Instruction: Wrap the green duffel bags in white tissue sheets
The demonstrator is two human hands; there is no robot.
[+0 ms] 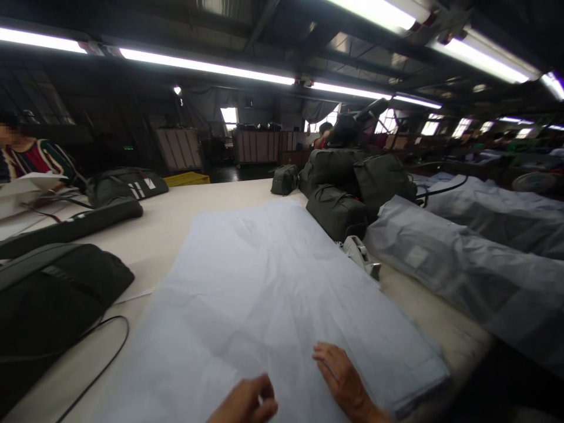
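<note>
A large translucent white plastic sheet or bag (264,294) lies flat and slightly wrinkled on the table in front of me. Just above its near part is my left hand (249,400), with loosely curled fingers, a gap between thumb and forefinger, and nothing visible in it. My right hand (342,379) rests on the plastic, palm down, its fingers stretched forward. Beside the sheet's right edge stands a white device (360,254) that looks like a tape dispenser.
Dark green bags (337,208) are piled at the table's far right. More dark bags (57,299) line the left, near a thin black cord (117,346). Plastic-wrapped bundles (476,264) lie on the right. Another person (39,155) is at far left, beside the pale table (220,197).
</note>
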